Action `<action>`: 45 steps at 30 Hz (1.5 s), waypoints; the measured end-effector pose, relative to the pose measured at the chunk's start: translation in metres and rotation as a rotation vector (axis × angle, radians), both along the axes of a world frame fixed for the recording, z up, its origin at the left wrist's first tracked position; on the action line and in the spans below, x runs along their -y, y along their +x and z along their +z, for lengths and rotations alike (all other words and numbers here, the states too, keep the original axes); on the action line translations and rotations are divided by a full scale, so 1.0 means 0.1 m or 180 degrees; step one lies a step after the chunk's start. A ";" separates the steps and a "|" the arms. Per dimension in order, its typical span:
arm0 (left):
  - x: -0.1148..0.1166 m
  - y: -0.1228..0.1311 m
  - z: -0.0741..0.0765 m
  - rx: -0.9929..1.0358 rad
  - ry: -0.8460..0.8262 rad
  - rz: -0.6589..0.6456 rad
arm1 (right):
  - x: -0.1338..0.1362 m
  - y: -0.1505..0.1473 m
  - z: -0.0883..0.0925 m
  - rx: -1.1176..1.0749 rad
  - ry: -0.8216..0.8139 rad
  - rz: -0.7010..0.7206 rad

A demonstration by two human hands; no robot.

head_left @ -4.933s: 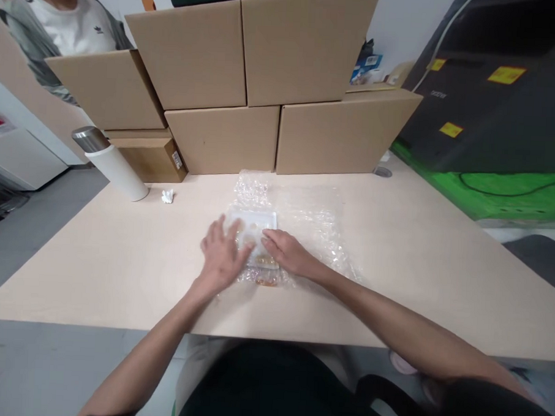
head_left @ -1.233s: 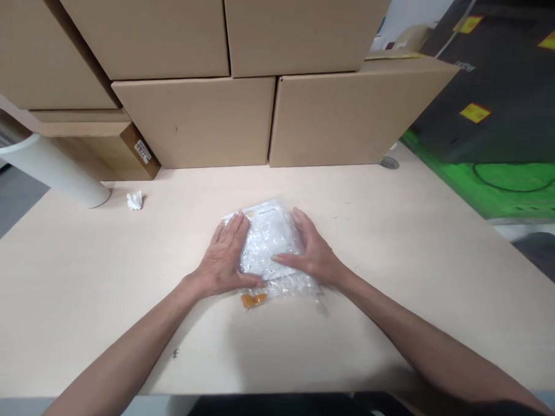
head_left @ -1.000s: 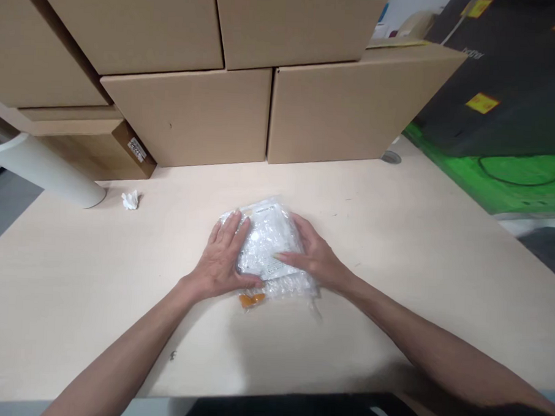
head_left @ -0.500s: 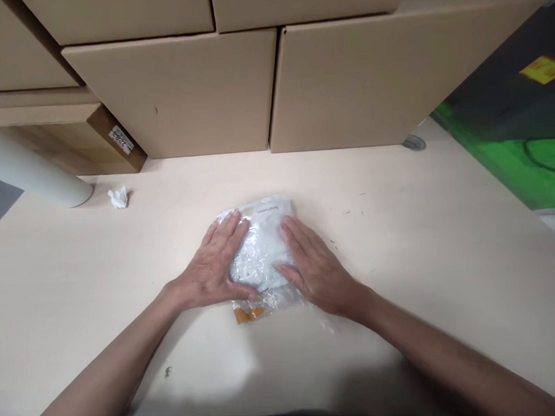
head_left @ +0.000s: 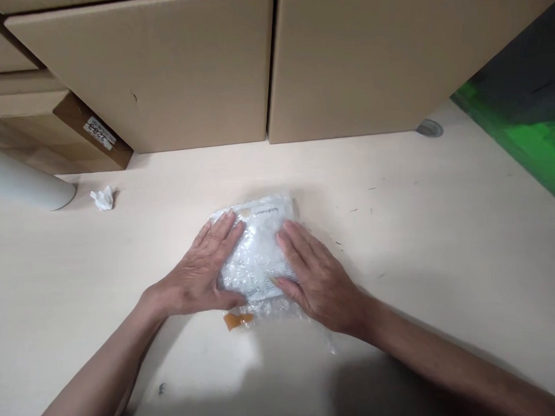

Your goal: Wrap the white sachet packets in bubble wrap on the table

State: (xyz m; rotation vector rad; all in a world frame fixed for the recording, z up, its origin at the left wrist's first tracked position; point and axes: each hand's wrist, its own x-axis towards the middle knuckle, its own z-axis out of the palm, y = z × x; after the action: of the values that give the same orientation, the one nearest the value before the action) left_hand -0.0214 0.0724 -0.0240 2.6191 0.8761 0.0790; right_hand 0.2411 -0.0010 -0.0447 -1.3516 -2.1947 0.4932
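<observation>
A flat white packet in clear plastic wrap [head_left: 256, 250] lies on the light wooden table, with small print at its far edge. My left hand [head_left: 203, 269] rests flat on its left side, fingers spread and thumb along the near edge. On the right side, my right hand [head_left: 318, 277] lies with fingers stretched over the plastic. Loose clear film sticks out at the near edge, with an orange piece of tape [head_left: 238, 320] on it. Both palms partly cover the packet's sides.
Large cardboard boxes [head_left: 195, 75] are stacked along the back. A smaller labelled carton [head_left: 92, 132] stands at the left, near a pale cylinder [head_left: 30, 179] and a crumpled white scrap [head_left: 103, 198]. A round grommet [head_left: 429, 128] sits at the back right.
The view has tilted down and come a little closer, so the boxes sit higher in the picture. Both hands stay pressed on the packet, nearly in the same place.
</observation>
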 end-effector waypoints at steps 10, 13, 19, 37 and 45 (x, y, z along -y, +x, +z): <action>-0.08 -0.02 -0.01 -0.0162 0.0080 -0.0118 | 0.01 -0.04 -0.15 0.0058 0.0178 -0.0062; -0.07 -0.04 -0.02 -0.0242 0.0197 -0.0072 | -0.02 -0.05 -0.18 0.0116 0.0228 -0.0051; 0.10 -0.03 0.14 -0.0375 0.0329 0.0371 | -0.06 -0.05 -0.16 -0.0024 0.0057 -0.0064; 0.74 0.70 0.06 0.0932 0.1389 0.0359 | -0.41 0.20 -0.07 -0.3330 -0.0566 -0.1206; 0.76 0.61 0.60 0.3357 0.0077 0.1776 | -0.40 0.22 -0.08 -0.3517 -0.0863 -0.1157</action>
State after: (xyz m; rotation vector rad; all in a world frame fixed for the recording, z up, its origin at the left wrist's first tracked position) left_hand 0.0397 -0.0038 0.0360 1.8030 1.0883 1.4350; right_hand 0.2633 0.0387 -0.0526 -1.1321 -0.9902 1.0866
